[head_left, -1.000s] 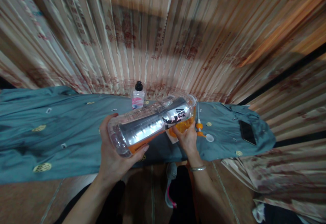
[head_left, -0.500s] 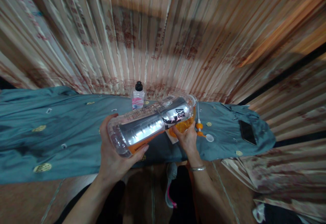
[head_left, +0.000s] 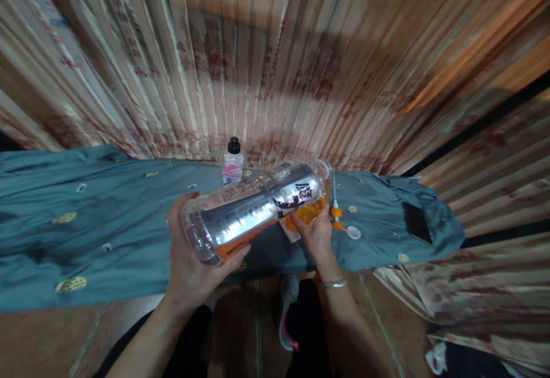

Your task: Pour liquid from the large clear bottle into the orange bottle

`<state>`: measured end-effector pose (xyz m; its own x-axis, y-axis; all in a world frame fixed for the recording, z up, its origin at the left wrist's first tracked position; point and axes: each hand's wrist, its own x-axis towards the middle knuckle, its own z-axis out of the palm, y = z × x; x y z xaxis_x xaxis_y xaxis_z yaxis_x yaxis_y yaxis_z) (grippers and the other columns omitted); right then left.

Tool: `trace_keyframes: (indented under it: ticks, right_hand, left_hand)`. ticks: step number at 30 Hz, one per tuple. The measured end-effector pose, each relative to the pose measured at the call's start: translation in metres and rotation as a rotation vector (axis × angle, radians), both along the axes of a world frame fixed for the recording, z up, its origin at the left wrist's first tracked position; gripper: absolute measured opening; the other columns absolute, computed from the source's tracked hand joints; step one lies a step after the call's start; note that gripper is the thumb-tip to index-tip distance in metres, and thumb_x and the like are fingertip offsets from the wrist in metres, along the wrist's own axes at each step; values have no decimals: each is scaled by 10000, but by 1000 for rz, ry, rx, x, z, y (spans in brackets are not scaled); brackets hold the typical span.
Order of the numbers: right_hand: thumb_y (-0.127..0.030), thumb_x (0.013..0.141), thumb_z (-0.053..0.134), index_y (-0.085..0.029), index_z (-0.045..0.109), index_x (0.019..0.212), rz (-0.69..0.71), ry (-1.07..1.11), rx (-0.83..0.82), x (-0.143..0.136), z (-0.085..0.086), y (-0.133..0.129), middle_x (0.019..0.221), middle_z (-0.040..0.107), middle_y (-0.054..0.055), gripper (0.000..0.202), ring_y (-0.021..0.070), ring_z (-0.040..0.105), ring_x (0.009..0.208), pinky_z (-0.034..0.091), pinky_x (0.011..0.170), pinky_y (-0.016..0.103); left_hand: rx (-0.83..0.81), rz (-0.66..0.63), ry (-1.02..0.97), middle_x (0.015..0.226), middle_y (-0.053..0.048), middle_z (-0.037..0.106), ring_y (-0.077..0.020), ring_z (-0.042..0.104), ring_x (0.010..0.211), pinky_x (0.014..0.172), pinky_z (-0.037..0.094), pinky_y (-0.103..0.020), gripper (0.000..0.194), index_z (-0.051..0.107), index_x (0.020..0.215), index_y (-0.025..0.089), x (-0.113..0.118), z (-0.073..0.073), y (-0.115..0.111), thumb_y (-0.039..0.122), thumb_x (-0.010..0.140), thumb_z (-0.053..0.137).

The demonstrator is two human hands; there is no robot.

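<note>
My left hand (head_left: pixel 195 252) is wrapped round the base end of a large clear plastic bottle (head_left: pixel 253 213) with a silver label. That bottle is tilted well over, its neck end to the right and higher than its base. Under its neck end, my right hand (head_left: pixel 315 235) closes round a bottle of orange liquid (head_left: pixel 310 213). The clear bottle covers the orange one's top, so I cannot tell whether their mouths touch. Just right of my right hand lies a pump top (head_left: pixel 336 213) with an orange collar, beside a small white round piece (head_left: pixel 353 232).
A small clear bottle (head_left: pixel 232 166) with a black cap and pink label stands behind the clear bottle. A dark phone (head_left: pixel 417 223) lies near the right end of the green cloth (head_left: pixel 129 223) on the table. A pleated curtain (head_left: pixel 258 69) hangs close behind.
</note>
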<state>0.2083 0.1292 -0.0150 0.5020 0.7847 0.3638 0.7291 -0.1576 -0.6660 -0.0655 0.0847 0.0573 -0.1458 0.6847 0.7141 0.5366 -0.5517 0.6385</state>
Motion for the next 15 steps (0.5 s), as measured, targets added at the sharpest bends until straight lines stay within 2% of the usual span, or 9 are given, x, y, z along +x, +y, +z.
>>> trace_keyframes:
  ticks: [9,15]
  right_hand:
    - [-762,808,774,2,524,1508,11,12,-8,-1,1,-1,1102,817,256,1066,408,812,1002,642,867,468]
    - [-820,811,738,10,515,1512,5,-18,-4,0,-2,0,1138,805,284,1109,414,808,1008,640,877,487]
  left_hand:
    - [-11,-1,-11,1449,-163,619,-360,754,1198,982,697,-555,952,476,1611,284,0,-1,-1,591,815,899]
    - [-21,-2,-28,1463,-146,603,-335,746,1182,965,697,-520,945,482,1593,294,0,-2,-1,601,804,903]
